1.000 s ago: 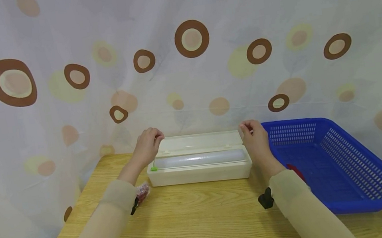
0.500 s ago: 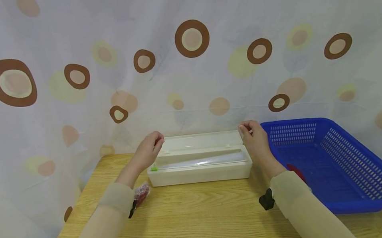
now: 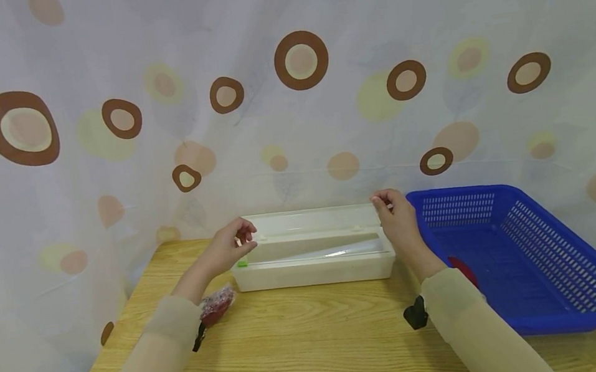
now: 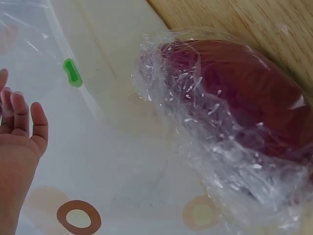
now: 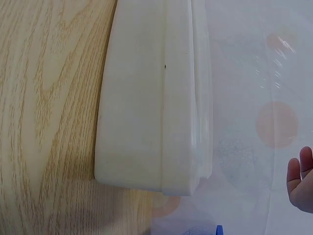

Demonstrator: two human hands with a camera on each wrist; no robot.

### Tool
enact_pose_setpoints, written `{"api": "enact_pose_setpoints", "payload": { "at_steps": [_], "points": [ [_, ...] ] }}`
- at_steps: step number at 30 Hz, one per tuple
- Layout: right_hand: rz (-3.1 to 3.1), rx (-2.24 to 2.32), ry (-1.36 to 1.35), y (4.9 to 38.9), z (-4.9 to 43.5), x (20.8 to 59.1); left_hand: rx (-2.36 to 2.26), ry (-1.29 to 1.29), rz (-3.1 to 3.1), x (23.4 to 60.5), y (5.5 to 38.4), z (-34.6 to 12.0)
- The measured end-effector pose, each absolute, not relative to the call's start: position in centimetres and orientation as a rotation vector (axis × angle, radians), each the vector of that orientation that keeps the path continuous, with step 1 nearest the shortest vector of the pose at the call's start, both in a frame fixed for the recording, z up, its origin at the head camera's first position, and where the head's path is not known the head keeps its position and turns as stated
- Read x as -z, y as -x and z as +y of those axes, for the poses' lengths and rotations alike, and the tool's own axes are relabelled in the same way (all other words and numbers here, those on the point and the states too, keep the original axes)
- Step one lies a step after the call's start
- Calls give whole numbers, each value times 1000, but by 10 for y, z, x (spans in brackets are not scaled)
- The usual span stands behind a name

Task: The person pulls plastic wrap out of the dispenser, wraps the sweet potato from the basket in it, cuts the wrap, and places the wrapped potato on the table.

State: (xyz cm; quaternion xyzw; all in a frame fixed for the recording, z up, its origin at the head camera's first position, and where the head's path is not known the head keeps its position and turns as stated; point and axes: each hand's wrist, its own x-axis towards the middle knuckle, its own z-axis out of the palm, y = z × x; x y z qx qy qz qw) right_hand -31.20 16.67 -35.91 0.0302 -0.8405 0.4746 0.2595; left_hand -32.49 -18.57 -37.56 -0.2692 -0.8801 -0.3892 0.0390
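A white, long dispenser box (image 3: 315, 273) of cling film stands at the back of the table, lid (image 3: 313, 218) tipped back. Inside shows a pale wedge, wider at the right. On its front left rim sits a green slider (image 3: 243, 263). My left hand (image 3: 227, 249) hovers at the box's left end, thumb and fingers apart. At the right end my right hand (image 3: 398, 217) pinches thumb against fingers. Shiny streaks of clear cling film (image 5: 276, 68) show near it; its edge is too faint to follow. Beside my left wrist lies a dark red rounded thing (image 4: 244, 93) wrapped in clear film.
A blue plastic basket (image 3: 576, 325) with perforated walls stands at the right. A red thing (image 3: 463, 270), partly hidden by my right forearm, lies at its left side. The wooden table (image 3: 307, 342) extends in front. A patterned curtain (image 3: 291, 136) hangs close behind the box.
My left hand has lowered slightly, and its thumb and fingers have spread from a pinch. The pale band inside the box has narrowed to a wedge. The right hand has hardly moved.
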Motion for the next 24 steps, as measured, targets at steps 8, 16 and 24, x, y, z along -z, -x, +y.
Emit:
{"api": "enact_pose_setpoints", "payload": {
  "at_steps": [8,16,24],
  "points": [
    [-2274,-1295,-81,310,168,358,1079,746,-2642,385,325,-200],
    [-2276,-1295,-94,310,169,359,1024,695,-2665,403,322,-194],
    [-2253,-1330,-113,310,168,358,818,702,-2790,408,328,-171]
  ]
}}
